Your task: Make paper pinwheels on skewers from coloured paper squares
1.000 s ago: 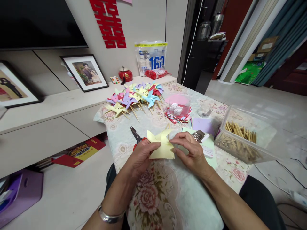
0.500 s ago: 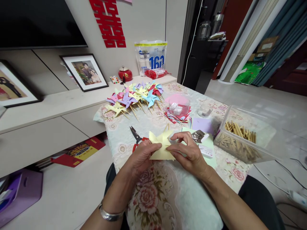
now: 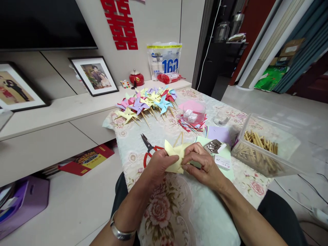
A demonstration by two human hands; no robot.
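Note:
A pale yellow paper pinwheel (image 3: 174, 166), its points partly folded in, is held above the near part of the table. My left hand (image 3: 160, 164) grips its left side, thumb lying across the front. The fingers of my right hand (image 3: 201, 162) are closed on its right side near the middle; whether a small pin is between them I cannot make out. Just behind the left hand lie scissors (image 3: 150, 147) with red handles, blades pointing away. Two thin wooden sticks (image 3: 182, 137) show beyond the paper.
Finished pinwheels (image 3: 138, 106) lie at the far left of the flowered tablecloth (image 3: 159, 208). To the right are an opened box of small metal pins (image 3: 212, 146), a small white box (image 3: 222, 162), purple paper (image 3: 219, 134), a round clear container (image 3: 194, 111) and a plastic bin (image 3: 256, 160) of wooden sticks.
My right hand's fingers have closed in on the paper's right side and now cover more of it. The whole view has shifted slightly, with things appearing a little further right.

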